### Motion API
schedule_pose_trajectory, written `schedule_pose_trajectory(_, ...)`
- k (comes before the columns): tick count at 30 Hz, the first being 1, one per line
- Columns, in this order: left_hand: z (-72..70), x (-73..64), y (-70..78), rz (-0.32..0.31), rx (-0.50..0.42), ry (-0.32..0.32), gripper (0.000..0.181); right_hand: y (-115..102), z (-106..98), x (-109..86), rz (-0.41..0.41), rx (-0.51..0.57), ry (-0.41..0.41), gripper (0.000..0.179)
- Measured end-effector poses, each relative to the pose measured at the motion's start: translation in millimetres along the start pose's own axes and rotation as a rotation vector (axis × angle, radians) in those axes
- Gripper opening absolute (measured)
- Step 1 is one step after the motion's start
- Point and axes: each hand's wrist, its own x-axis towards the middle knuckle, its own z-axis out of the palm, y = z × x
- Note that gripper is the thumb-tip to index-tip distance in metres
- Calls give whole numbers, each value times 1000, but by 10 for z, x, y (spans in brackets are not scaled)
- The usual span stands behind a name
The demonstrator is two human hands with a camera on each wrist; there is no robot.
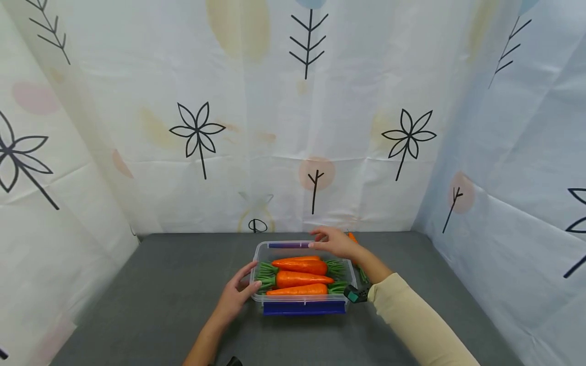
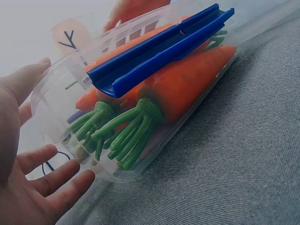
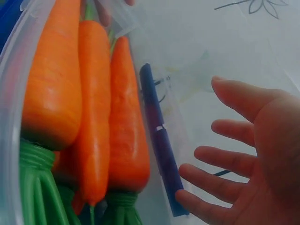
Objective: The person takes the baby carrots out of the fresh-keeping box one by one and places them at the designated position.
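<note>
A clear plastic box [image 1: 350, 277] with blue side latches [image 1: 304, 308] holds several orange carrots [image 1: 304, 279] with green stem ends. My left hand [image 1: 235, 293] is at the box's left end, thumb toward the near corner in the head view. Its fingers look relaxed beside the wall in the left wrist view, not curled round it. Over the far right edge is my right hand [image 1: 336, 242], near the far blue latch [image 3: 161, 145]. In the right wrist view its fingers are spread and relaxed, with nothing between them.
Another carrot [image 1: 352, 237] lies on the grey tabletop [image 1: 183, 284] behind the right forearm, partly hidden, its green stems showing beside the box. White patterned cloth [image 1: 274, 127] closes off the back and both sides. A dark device [image 1: 357, 294] sits on the right wrist.
</note>
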Motion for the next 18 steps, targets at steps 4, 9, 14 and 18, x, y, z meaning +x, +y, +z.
schedule_pose_trajectory(4,13,-35,101,5,-2,1,53,-19,36,18,-38,-17,-52,46)
schedule_pose_trajectory(9,11,-27,73,14,-7,-5,53,-28,94,21,1,-49,-97,46)
schedule_pose_trajectory(14,2,-15,25,27,-14,-8,54,-5,180,34,30,-106,-161,46)
schedule_pose_trajectory(18,-2,-15,24,20,-15,-9,54,-9,222,38,33,-122,-207,46)
